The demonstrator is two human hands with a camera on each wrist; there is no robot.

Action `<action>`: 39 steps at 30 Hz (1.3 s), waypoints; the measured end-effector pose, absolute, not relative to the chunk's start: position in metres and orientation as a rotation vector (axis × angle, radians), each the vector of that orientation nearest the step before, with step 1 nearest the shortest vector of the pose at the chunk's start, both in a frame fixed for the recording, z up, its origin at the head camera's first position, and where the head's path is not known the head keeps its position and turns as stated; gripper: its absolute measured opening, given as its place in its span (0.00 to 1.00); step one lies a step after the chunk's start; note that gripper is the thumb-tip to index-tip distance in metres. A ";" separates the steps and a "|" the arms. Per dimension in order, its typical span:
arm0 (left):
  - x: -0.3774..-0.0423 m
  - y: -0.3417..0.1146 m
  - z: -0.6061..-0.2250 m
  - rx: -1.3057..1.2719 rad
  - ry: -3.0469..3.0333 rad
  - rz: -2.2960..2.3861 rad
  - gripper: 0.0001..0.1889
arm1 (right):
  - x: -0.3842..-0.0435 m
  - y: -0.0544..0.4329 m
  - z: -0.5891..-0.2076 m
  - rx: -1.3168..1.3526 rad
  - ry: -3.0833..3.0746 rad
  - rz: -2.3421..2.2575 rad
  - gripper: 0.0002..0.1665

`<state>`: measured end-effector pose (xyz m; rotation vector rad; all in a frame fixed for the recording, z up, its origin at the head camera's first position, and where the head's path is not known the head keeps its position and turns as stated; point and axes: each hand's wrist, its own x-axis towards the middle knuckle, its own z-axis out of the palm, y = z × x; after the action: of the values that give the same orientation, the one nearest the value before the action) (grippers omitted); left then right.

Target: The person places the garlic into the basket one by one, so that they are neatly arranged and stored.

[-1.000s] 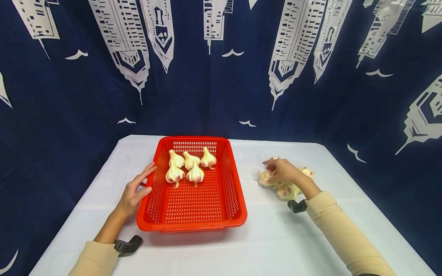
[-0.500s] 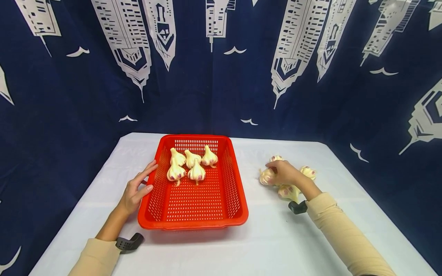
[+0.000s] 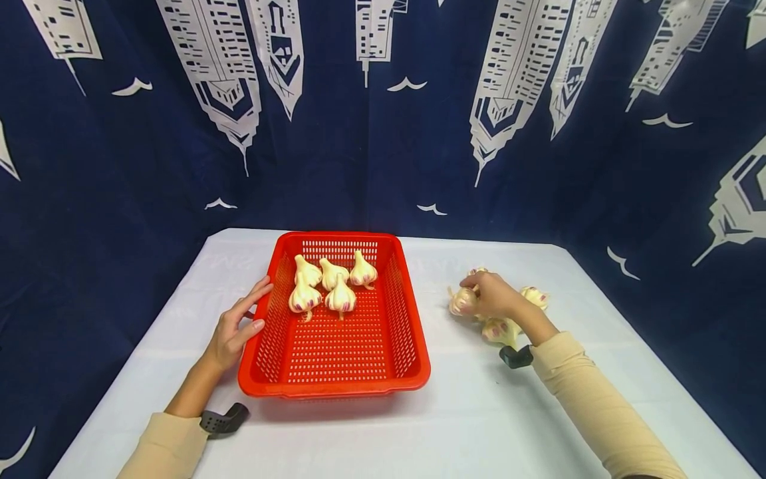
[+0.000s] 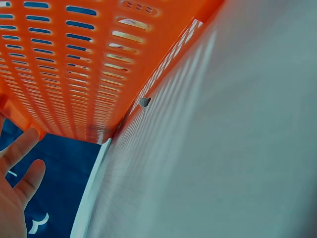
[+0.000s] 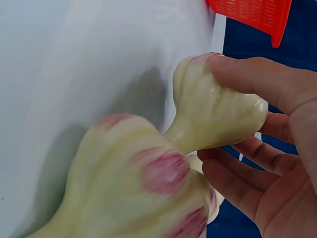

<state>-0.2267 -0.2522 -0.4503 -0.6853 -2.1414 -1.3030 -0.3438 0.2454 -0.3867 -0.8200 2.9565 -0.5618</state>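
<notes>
My right hand (image 3: 495,295) is at a small group of garlic bulbs on the right of the table. In the right wrist view its thumb and fingers grip one garlic bulb (image 5: 213,101) from either side. A nearer garlic bulb (image 5: 133,173) fills the lower part of that view. My left hand (image 3: 229,336) rests its straight fingertips and thumb against the left rim of the red plastic basket (image 3: 335,386). Inside the basket, towards the back, sit several garlic bulbs (image 3: 341,297). The left wrist view shows the basket's slotted wall beside the fingers (image 4: 30,181).
More garlic bulbs (image 3: 534,297) lie around my right hand, partly hidden by it. Everything stands on a white-covered table (image 3: 455,426). A dark blue printed cloth (image 3: 359,153) hangs behind the table.
My right hand's fingers have come down and closed around a garlic bulb. The left hand keeps its place on the basket rim, and the head view has shifted slightly.
</notes>
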 end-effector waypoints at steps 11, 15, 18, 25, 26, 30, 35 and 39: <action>-0.226 -0.253 -0.450 -0.689 -2.155 -1.295 0.32 | -0.343 0.239 -0.383 -0.823 2.965 -0.614 0.31; -0.226 -0.254 -0.448 -0.687 -2.176 -1.281 0.31 | -0.344 0.238 -0.381 -0.858 2.959 -0.650 0.31; -0.227 -0.254 -0.448 -0.688 -2.185 -1.273 0.31 | -0.344 0.238 -0.379 -0.850 2.956 -0.671 0.31; -0.227 -0.254 -0.450 -0.686 -2.181 -1.273 0.31 | -0.344 0.238 -0.382 -0.815 2.954 -0.687 0.34; -0.227 -0.254 -0.451 -0.682 -2.185 -1.276 0.31 | -0.345 0.238 -0.382 -0.812 2.959 -0.694 0.34; -0.226 -0.255 -0.452 -0.672 -2.194 -1.277 0.31 | -0.345 0.236 -0.383 -0.779 2.984 -0.728 0.35; -0.228 -0.255 -0.453 -0.684 -2.183 -1.268 0.31 | -0.345 0.234 -0.381 -0.749 3.007 -0.729 0.33; -0.229 -0.255 -0.452 -0.682 -2.169 -1.269 0.31 | -0.345 0.232 -0.379 -0.765 3.027 -0.742 0.32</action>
<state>-0.2288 -0.2555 -0.4524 -0.6820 -2.1689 -1.2688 -0.3454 0.2317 -0.3787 -0.7652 3.0265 -0.7420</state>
